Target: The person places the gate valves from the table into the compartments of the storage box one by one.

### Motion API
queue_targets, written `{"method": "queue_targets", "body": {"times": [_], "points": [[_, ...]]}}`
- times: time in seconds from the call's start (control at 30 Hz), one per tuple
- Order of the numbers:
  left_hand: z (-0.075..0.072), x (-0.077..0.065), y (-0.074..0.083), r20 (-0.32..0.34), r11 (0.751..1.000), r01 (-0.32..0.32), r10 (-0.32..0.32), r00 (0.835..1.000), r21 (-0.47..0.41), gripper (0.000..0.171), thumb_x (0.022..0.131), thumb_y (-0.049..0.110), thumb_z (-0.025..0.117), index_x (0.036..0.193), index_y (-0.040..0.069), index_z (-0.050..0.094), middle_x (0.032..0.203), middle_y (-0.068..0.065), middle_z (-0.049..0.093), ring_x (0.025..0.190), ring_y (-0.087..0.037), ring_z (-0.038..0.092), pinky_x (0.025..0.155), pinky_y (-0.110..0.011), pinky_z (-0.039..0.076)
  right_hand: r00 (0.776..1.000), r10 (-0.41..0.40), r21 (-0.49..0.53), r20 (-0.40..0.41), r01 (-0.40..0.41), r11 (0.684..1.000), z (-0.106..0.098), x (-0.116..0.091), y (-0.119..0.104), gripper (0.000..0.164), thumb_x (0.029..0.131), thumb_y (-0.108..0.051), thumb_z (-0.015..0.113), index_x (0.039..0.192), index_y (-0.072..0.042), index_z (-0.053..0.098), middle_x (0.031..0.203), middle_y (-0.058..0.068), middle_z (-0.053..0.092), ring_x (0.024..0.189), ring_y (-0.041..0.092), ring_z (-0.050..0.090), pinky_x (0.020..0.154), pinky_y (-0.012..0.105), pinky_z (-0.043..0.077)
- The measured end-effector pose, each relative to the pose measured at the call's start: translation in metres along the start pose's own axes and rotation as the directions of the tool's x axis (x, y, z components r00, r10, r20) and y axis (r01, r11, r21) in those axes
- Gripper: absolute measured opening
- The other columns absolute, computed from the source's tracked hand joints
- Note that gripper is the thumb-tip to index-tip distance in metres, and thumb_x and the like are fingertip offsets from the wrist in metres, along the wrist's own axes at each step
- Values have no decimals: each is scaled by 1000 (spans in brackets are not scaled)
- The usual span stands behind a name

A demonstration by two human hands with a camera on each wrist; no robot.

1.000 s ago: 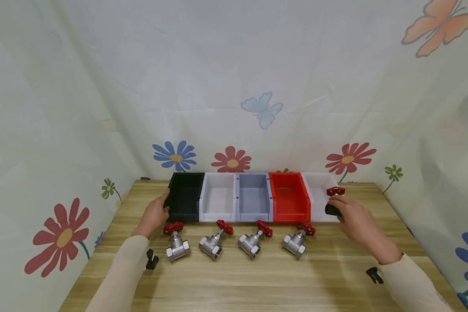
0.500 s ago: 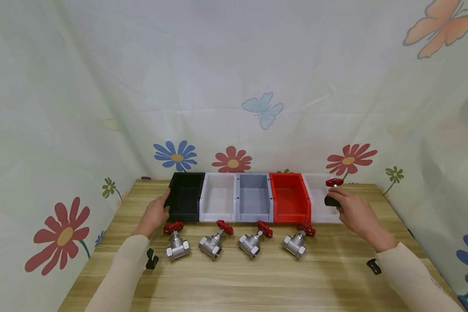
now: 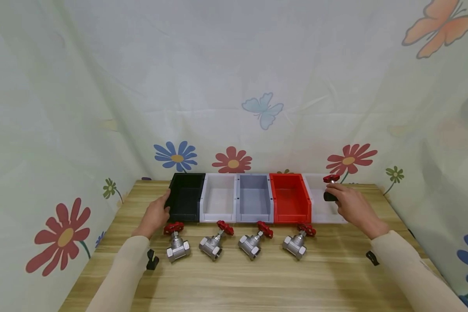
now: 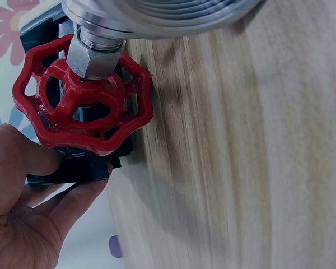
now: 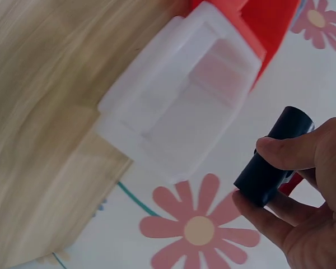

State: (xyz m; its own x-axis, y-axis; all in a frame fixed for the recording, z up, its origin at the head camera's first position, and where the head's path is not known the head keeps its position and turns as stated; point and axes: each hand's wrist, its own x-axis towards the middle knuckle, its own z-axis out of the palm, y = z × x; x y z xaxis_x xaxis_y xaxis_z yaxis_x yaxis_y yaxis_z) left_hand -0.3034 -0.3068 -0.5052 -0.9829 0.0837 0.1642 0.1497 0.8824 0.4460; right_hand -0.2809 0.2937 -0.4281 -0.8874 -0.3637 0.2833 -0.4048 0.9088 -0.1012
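Note:
At the left end of the bin row, my left hand (image 3: 154, 216) pinches the side wall of the black bin (image 3: 183, 217); the left wrist view shows thumb and fingers on either side of that wall (image 4: 73, 171). My right hand (image 3: 354, 208) grips a valve with a black, pipe-like body (image 5: 274, 157) and a red handwheel (image 3: 331, 178). It is raised over the rightmost white bin (image 3: 327, 218). Much of the handwheel is hidden by the fingers in the right wrist view. Several silver valves (image 3: 295, 245) with red handwheels lie in front of the bins.
Between the end bins stand another white bin (image 3: 218, 218), a grey bin (image 3: 254, 217) and a red bin (image 3: 291, 215), side by side. The wooden table (image 3: 234, 286) meets a flower-printed curtain (image 3: 203, 108) behind and at both sides.
My right hand has lifted the black-bodied valve slightly and shifted it a little to the left. My left hand stays at the black bin, and the silver valves have not moved.

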Motion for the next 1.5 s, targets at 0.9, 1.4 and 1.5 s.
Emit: {"method": "queue_targets", "body": {"times": [0.9, 1.4, 1.5], "points": [[1, 1, 1, -1, 1000, -10, 10, 1000, 11, 66, 93, -1, 53, 153, -4, 26, 143, -36, 44, 125, -48, 51, 104, -59, 43, 989, 52, -12, 138, -51, 999, 41, 29, 16, 42, 80, 3, 72, 121, -3, 67, 125, 20, 65, 107, 39, 63, 91, 55, 54], [-1, -1, 2, -1, 1000, -9, 9, 1000, 16, 65, 93, -2, 53, 152, -5, 26, 141, -37, 46, 120, -48, 54, 102, -59, 44, 988, 43, -5, 148, -43, 999, 56, 43, 20, 31, 85, 7, 64, 115, 0, 70, 117, 20, 69, 104, 38, 65, 93, 55, 52], [-1, -1, 3, -9, 1000, -12, 12, 1000, 15, 65, 93, -2, 53, 152, -5, 27, 141, -37, 46, 125, -49, 51, 104, -59, 42, 988, 48, 0, 150, -48, 999, 60, 42, 19, 29, 87, 5, 63, 114, -1, 71, 117, 20, 69, 104, 38, 64, 94, 55, 52]]}}
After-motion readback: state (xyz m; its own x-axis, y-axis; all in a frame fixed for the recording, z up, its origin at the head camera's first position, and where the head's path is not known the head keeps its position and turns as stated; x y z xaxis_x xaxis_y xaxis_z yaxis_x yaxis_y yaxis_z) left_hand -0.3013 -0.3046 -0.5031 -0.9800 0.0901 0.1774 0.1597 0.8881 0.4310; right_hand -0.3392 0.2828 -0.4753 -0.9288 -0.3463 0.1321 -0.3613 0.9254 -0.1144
